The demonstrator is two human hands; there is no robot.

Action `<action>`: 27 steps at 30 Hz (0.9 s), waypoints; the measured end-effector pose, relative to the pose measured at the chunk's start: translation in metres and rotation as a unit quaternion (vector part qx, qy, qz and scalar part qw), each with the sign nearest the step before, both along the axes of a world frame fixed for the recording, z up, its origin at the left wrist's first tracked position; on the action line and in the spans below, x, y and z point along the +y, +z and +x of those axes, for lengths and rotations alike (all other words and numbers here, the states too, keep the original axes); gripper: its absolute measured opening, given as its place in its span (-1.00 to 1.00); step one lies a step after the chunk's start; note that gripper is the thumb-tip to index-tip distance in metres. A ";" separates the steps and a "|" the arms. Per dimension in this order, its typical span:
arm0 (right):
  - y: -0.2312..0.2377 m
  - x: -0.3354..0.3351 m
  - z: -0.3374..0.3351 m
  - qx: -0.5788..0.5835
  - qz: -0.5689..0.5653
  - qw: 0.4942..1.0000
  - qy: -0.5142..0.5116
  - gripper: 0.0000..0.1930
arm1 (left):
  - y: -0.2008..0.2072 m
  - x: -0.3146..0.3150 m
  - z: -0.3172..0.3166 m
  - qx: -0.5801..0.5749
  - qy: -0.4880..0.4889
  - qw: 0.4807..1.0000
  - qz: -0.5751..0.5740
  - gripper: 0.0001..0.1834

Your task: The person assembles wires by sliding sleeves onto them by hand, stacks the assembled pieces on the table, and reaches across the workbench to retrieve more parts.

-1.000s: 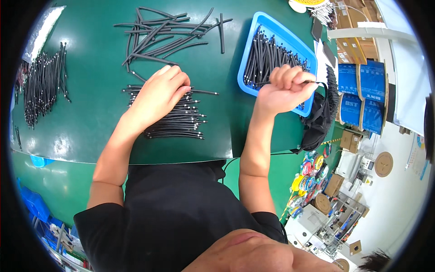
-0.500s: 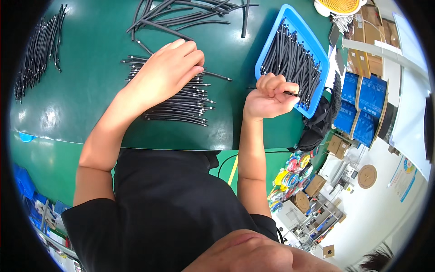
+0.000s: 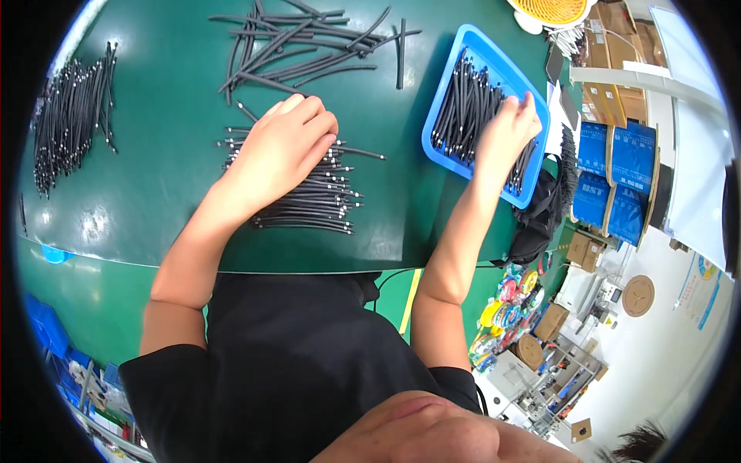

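A bundle of short black cable pieces with pale ends (image 3: 309,208) lies side by side on the green table. My left hand (image 3: 287,150) rests on its upper part, fingers bent and pressed together; whatever they grip is hidden beneath them. One cable piece (image 3: 363,153) sticks out to the right past the fingertips. Farther right, my right hand (image 3: 508,135) is over the blue tray (image 3: 442,160), its fingers apart and no held thing showing. Many similar cable pieces (image 3: 467,108) lie in the tray, some covered by this hand.
Loose longer black tubes (image 3: 309,46) are scattered at the far middle. Another heap of black cable pieces (image 3: 73,116) lies at the left. A black bag (image 3: 536,216) sits beside the tray, and a yellow basket (image 3: 557,8) stands at the far right.
My right hand has moved from the tray's near edge to over its inside, its pinch on a thin black piece loosened. My left hand stays on the bundle.
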State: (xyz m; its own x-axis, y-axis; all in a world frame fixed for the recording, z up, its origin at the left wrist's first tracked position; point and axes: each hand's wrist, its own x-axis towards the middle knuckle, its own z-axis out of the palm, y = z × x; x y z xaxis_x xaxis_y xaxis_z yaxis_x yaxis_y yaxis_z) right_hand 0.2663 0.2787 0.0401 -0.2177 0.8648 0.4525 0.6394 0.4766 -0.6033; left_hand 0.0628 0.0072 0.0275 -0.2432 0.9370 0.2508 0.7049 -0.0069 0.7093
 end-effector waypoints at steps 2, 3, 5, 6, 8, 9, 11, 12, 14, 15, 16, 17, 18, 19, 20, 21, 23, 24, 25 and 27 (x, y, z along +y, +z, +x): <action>-0.002 -0.027 -0.034 -0.027 0.122 0.992 0.009 -0.46 | 0.003 0.002 -0.003 0.022 0.036 0.999 0.025 -0.92; -0.002 -0.039 -0.049 -0.049 0.176 0.981 0.070 -0.48 | 0.006 0.005 -0.004 0.035 0.030 0.999 0.028 -0.92; -0.008 -0.052 -0.082 -0.057 0.135 0.970 0.193 -0.52 | 0.010 0.011 -0.001 -0.039 0.075 0.996 0.038 -0.92; -0.020 -0.056 -0.100 -0.087 0.117 0.969 0.199 -0.48 | 0.008 0.011 0.001 -0.080 0.087 0.992 0.042 -0.91; -0.034 -0.059 -0.123 -0.253 0.084 0.957 0.113 -0.42 | 0.017 0.011 0.000 -0.059 0.068 0.995 0.033 -0.87; -0.049 -0.056 -0.135 -0.260 0.125 0.955 0.071 -0.47 | 0.013 0.011 0.000 -0.058 0.054 0.995 0.062 -0.86; -0.058 -0.063 -0.142 -0.217 0.100 0.966 0.100 -0.58 | 0.005 0.006 0.004 -0.195 0.015 0.975 0.101 -0.86; -0.060 -0.064 -0.139 -0.203 0.101 0.970 0.086 -0.58 | 0.004 0.003 0.004 -0.285 0.010 0.951 0.116 -0.86; -0.061 -0.069 -0.120 -0.094 0.093 0.981 0.143 -0.60 | 0.017 0.001 0.000 -0.422 0.019 0.899 0.114 -0.85; -0.059 -0.075 -0.112 -0.084 0.092 0.983 0.135 -0.60 | 0.021 0.000 -0.011 -0.426 0.041 0.898 0.105 -0.83; -0.052 -0.087 -0.107 -0.011 0.089 0.977 0.195 -0.64 | 0.025 -0.004 -0.021 -0.410 0.073 0.903 0.105 -0.82; -0.046 -0.098 -0.102 0.060 0.086 0.962 0.253 -0.67 | 0.026 -0.005 -0.031 -0.395 0.106 0.907 0.104 -0.81; -0.042 -0.110 -0.098 0.069 0.072 0.956 0.275 -0.69 | 0.015 -0.002 -0.042 -0.315 0.104 0.931 0.150 -0.80; -0.038 -0.119 -0.092 0.076 0.057 0.951 0.293 -0.70 | 0.011 0.001 -0.046 -0.200 0.146 0.960 0.134 -0.81; -0.033 -0.127 -0.090 0.078 0.011 0.948 0.307 -0.74 | 0.008 0.006 -0.052 -0.026 0.150 0.980 0.126 -0.82; -0.029 -0.133 -0.089 0.045 -0.008 0.950 0.310 -0.74 | 0.004 0.013 -0.056 0.150 0.149 0.971 0.112 -0.82; -0.033 -0.128 -0.087 -0.004 0.016 0.943 0.333 -0.73 | -0.014 0.022 -0.058 0.164 0.079 0.982 0.050 -0.82; -0.035 -0.124 -0.087 -0.019 0.025 0.941 0.337 -0.73 | -0.018 0.027 -0.056 0.161 0.076 0.983 0.042 -0.81; -0.035 -0.121 -0.087 -0.034 0.034 0.939 0.340 -0.73 | -0.020 0.030 -0.055 0.157 0.073 0.984 0.034 -0.79; -0.035 -0.117 -0.088 -0.007 0.022 0.931 0.365 -0.78 | -0.020 0.030 -0.055 0.142 0.069 0.985 0.064 -0.76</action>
